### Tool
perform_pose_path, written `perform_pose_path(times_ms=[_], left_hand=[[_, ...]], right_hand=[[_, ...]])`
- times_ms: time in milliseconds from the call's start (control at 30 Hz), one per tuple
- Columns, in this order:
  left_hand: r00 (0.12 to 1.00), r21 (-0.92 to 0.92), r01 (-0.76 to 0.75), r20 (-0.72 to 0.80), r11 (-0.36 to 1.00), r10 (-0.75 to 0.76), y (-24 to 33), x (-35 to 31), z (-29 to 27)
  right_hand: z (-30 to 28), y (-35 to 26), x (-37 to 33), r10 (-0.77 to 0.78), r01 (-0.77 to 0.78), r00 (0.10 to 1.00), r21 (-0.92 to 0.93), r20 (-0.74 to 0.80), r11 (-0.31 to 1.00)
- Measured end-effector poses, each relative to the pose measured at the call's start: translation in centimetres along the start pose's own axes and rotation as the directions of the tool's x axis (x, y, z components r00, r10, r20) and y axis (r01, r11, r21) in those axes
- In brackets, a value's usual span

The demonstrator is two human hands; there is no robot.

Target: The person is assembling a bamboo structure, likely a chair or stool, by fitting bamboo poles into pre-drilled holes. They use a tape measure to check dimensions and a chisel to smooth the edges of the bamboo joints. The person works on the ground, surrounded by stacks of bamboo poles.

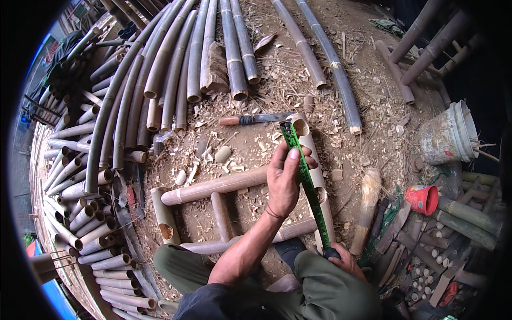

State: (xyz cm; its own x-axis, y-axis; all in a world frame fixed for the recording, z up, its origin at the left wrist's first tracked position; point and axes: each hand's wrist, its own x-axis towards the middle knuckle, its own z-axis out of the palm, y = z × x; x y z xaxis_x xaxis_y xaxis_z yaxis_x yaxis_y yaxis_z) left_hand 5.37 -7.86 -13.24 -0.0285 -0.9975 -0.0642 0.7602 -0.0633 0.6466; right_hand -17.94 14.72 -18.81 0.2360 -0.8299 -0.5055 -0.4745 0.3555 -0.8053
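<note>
A green tape measure [308, 189] is stretched along a pale bamboo post [326, 216] that has holes cut in its side. My left hand [285, 173] pinches the tape close to its far end, near the post's top. Lower right, my right hand [348, 262] is closed around the dark tape case, which is mostly hidden. The post lies at the right side of a bamboo frame, with an upper rail [218, 185], a lower rail [298, 229], a short crosspiece [221, 216] and a left post [164, 216]. Just beyond the post's top lies a knife [256, 119] with a wooden handle.
Long bamboo poles [234, 58] fan out at the far side, and cut lengths [90, 218] are stacked at left. Wood shavings cover the ground. A grey-white bucket [449, 133], a red container [422, 199] and a frayed bamboo piece [367, 208] are at right.
</note>
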Motion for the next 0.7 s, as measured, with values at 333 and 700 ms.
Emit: perform_pose_path(times_ms=[333,700], left_hand=[[0.946,0.379,-0.324,0.116,0.867,0.303,7.5,-6.4,6.5],[0.872,0.775,-0.474,0.349,0.419,0.342,12.3,-16.0,7.9]], right_hand=[[2.3,-8.8,6.5,-0.278,0.050,0.849,0.456,0.449,0.888],[-4.1,-31.7,-2.3,-0.938,0.806,0.271,-0.482,-0.216,0.343]])
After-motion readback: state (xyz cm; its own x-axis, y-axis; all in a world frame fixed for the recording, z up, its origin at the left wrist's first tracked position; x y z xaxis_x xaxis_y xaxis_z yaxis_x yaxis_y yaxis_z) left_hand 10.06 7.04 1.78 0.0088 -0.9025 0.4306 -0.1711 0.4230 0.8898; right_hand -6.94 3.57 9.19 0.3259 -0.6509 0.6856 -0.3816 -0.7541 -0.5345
